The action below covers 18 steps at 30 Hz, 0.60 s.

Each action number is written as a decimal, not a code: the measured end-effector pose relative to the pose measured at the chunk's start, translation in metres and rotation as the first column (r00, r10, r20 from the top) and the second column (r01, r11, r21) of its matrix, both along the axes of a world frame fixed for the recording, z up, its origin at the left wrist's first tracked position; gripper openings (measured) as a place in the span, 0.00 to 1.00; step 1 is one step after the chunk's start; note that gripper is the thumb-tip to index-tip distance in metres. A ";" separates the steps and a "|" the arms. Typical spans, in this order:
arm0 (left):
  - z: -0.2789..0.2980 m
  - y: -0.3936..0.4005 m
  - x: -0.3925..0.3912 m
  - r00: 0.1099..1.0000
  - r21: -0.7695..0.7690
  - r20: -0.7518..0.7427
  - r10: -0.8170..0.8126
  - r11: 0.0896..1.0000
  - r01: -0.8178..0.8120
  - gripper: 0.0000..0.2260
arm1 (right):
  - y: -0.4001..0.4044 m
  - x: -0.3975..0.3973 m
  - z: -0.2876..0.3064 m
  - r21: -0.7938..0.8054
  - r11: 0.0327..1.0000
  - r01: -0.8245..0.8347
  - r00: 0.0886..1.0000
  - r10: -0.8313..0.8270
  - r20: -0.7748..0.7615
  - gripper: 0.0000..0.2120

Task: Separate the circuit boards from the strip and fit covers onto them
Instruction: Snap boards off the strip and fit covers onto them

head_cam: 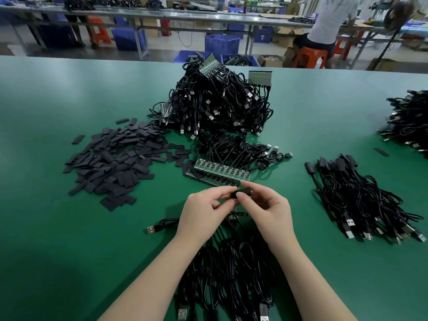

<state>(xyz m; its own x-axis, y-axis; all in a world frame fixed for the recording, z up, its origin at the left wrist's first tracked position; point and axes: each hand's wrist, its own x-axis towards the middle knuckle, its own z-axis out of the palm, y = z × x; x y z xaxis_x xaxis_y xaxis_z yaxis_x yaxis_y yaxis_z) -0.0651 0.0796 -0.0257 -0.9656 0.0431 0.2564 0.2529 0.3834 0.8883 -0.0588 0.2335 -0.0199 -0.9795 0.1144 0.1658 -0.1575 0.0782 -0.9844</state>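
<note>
My left hand (205, 210) and my right hand (266, 208) meet above the green table (58, 228), both pinching a small black cover (242, 193) with a circuit board mostly hidden inside it. Under my hands a short piece of board strip (236, 214) shows, its black cables (227, 274) running toward me. Just beyond my fingers lies a longer green strip of circuit boards (222, 173) with cables attached.
A heap of flat black covers (115, 158) lies to the left. A tall pile of cabled board strips (220, 100) stands behind. Bundles of covered cables (361, 200) lie right, another pile (410, 119) at the far right edge. A person sits at a rear bench (328, 26).
</note>
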 end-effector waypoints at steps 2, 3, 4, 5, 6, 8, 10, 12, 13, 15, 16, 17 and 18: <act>0.000 0.000 0.000 1.000 -0.009 -0.003 -0.002 1.000 0.002 0.17 | 0.000 0.000 0.000 0.019 1.000 -0.009 1.000 0.009 -0.002 0.13; 0.001 -0.001 0.000 1.000 -0.010 -0.006 -0.003 1.000 0.003 0.18 | 0.000 0.000 0.001 0.032 0.999 -0.007 1.000 0.007 -0.003 0.14; 0.001 -0.001 0.000 1.000 -0.006 -0.010 -0.006 1.000 0.006 0.18 | 0.000 0.000 0.001 0.048 0.999 -0.005 1.000 0.005 -0.008 0.14; 0.001 -0.001 0.000 1.000 -0.001 -0.013 -0.009 1.000 0.009 0.17 | 0.001 0.000 0.001 0.066 0.998 -0.004 1.000 0.004 -0.015 0.14; 0.001 -0.001 0.000 1.000 0.004 -0.016 -0.011 1.000 0.011 0.16 | 0.002 -0.001 0.001 0.080 0.997 -0.004 1.000 0.006 -0.023 0.14; 0.000 -0.001 0.000 1.000 0.015 -0.021 -0.014 1.000 0.014 0.13 | 0.003 -0.001 0.002 0.097 0.995 -0.006 0.999 0.010 -0.038 0.14; 0.000 -0.001 0.000 1.000 0.028 -0.020 -0.021 0.999 0.022 0.11 | 0.004 -0.001 0.002 0.109 0.994 -0.002 0.999 0.007 -0.044 0.13; 0.001 0.000 0.000 0.999 0.027 -0.029 -0.029 0.999 0.030 0.10 | 0.004 -0.001 0.003 0.119 0.993 0.001 0.999 0.005 -0.045 0.13; 0.003 0.000 0.000 0.999 0.019 -0.037 -0.032 0.999 0.033 0.10 | 0.004 -0.001 0.003 0.125 0.992 0.002 0.999 0.003 -0.045 0.13; 0.004 0.001 0.000 0.998 0.002 -0.051 -0.037 0.999 0.037 0.11 | 0.004 -0.001 0.003 0.133 0.991 0.006 0.999 0.000 -0.046 0.14; 0.004 0.001 -0.001 0.998 -0.002 -0.051 -0.040 0.999 0.040 0.11 | 0.004 0.000 0.003 0.131 0.991 0.006 0.999 0.000 -0.047 0.14; 0.004 0.001 -0.001 0.998 -0.002 -0.049 -0.043 0.999 0.043 0.11 | 0.004 0.000 0.003 0.125 0.992 0.004 0.999 0.002 -0.047 0.13; 0.003 0.001 -0.001 0.998 -0.002 -0.045 -0.044 0.999 0.044 0.12 | 0.004 0.000 0.003 0.120 0.993 0.000 0.999 0.005 -0.046 0.13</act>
